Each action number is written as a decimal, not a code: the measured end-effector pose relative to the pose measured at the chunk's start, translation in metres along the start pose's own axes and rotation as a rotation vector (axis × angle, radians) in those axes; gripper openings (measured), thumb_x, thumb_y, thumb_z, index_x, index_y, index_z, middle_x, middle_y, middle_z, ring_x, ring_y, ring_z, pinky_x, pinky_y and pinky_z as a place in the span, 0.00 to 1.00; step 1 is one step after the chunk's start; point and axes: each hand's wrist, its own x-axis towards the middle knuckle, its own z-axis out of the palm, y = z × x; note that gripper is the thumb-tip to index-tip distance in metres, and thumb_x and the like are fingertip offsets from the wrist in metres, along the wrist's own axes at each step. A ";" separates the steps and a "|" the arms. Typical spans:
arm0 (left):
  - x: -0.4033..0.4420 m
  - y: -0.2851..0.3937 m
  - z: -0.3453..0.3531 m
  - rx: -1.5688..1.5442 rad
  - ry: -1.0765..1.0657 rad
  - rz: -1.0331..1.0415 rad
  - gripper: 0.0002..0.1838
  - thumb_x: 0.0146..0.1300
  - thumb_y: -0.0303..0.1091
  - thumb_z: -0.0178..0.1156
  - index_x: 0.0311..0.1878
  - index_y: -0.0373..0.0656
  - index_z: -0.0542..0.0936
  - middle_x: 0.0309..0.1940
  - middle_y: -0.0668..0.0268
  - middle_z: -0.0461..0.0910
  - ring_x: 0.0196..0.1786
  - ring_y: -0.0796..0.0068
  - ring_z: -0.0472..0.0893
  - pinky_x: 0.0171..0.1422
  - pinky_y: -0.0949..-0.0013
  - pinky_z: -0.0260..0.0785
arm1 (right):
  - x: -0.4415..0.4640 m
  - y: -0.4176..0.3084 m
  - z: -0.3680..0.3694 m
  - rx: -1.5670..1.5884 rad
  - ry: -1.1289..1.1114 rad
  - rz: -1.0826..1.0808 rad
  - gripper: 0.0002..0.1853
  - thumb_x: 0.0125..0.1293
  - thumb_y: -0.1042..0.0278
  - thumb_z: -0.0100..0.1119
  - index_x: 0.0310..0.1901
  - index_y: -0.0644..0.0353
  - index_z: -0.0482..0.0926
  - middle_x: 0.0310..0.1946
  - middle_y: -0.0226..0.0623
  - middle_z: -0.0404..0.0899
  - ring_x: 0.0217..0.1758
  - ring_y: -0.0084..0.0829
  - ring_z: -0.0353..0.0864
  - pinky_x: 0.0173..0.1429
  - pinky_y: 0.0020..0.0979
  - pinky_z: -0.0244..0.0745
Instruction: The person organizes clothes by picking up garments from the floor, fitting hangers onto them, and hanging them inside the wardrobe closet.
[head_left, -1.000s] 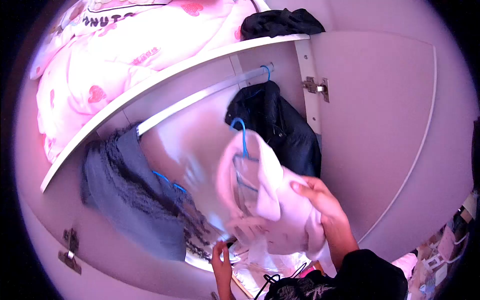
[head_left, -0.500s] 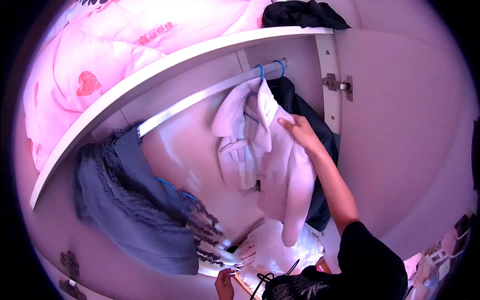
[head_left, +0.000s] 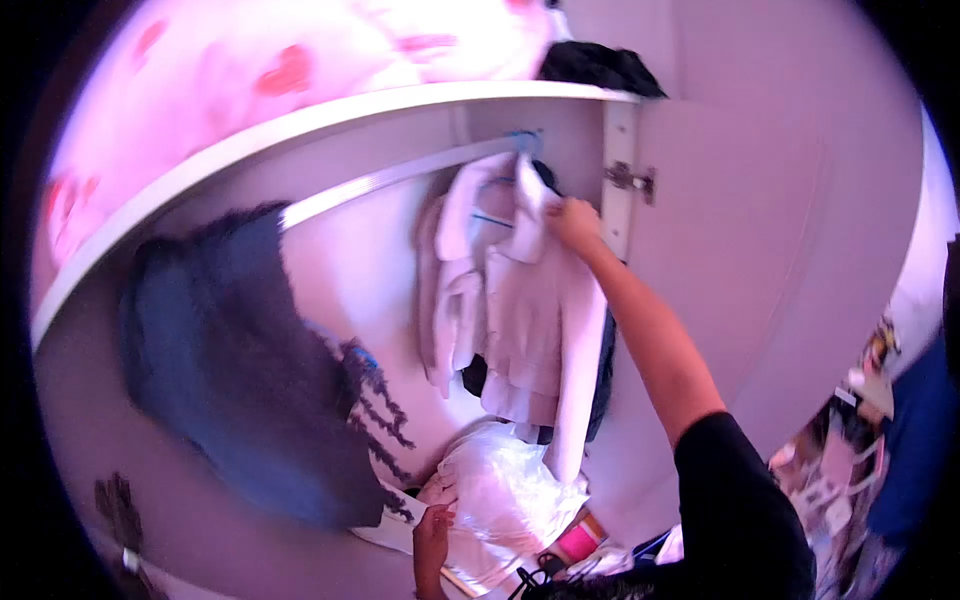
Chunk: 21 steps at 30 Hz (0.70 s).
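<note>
A pale jacket with a wide collar hangs on a blue hanger from the metal rail inside the wardrobe. My right hand grips it at the shoulder, close to the collar. Behind it a black garment is mostly covered. My left hand is low in front, beside a clear plastic bag on the wardrobe floor; its fingers are blurred. On the left end of the rail hangs a dark grey garment with dark fringed trim.
Pink bedding with red hearts fills the space above the curved white shelf edge, with a black cloth at its right end. The wardrobe door stands open on the right, its hinge showing. Clutter lies at lower right.
The pale jacket has shifted toward the right end of the rail, and its hanger now sits close to the other blue one. My right hand still grips the jacket. The view has swung right.
</note>
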 end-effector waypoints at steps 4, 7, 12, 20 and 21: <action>-0.032 0.007 0.000 0.054 0.002 -0.045 0.12 0.72 0.33 0.50 0.50 0.36 0.75 0.38 0.58 0.83 0.39 0.70 0.82 0.47 0.67 0.74 | -0.019 -0.011 -0.006 -0.065 0.003 0.098 0.17 0.61 0.54 0.60 0.40 0.60 0.84 0.40 0.53 0.83 0.47 0.52 0.83 0.54 0.48 0.77; -0.054 -0.005 0.006 -0.100 -0.063 -0.020 0.11 0.72 0.31 0.49 0.50 0.36 0.75 0.39 0.58 0.83 0.39 0.70 0.82 0.47 0.67 0.75 | -0.050 -0.020 -0.001 -0.274 0.287 -0.080 0.14 0.65 0.65 0.50 0.49 0.62 0.74 0.53 0.49 0.73 0.55 0.46 0.73 0.59 0.41 0.71; -0.060 -0.006 0.033 0.257 -0.077 -0.064 0.11 0.67 0.31 0.53 0.50 0.39 0.76 0.39 0.54 0.83 0.42 0.61 0.83 0.49 0.61 0.74 | -0.213 -0.032 -0.050 -0.057 0.202 -0.626 0.24 0.54 0.73 0.54 0.56 0.65 0.69 0.48 0.52 0.70 0.55 0.51 0.70 0.60 0.45 0.68; -0.086 0.062 0.160 0.497 -0.583 0.041 0.14 0.70 0.38 0.52 0.53 0.40 0.75 0.43 0.54 0.83 0.46 0.59 0.83 0.51 0.61 0.73 | -0.735 0.228 -0.113 0.301 -0.838 -0.005 0.09 0.65 0.68 0.50 0.41 0.65 0.74 0.33 0.50 0.76 0.40 0.51 0.78 0.47 0.47 0.73; -0.092 0.054 0.179 0.508 -0.657 0.076 0.14 0.70 0.38 0.52 0.53 0.40 0.75 0.43 0.54 0.83 0.46 0.59 0.83 0.51 0.61 0.73 | -0.796 0.252 -0.148 0.322 -0.842 0.234 0.09 0.64 0.67 0.50 0.38 0.64 0.76 0.34 0.49 0.77 0.40 0.51 0.79 0.48 0.47 0.74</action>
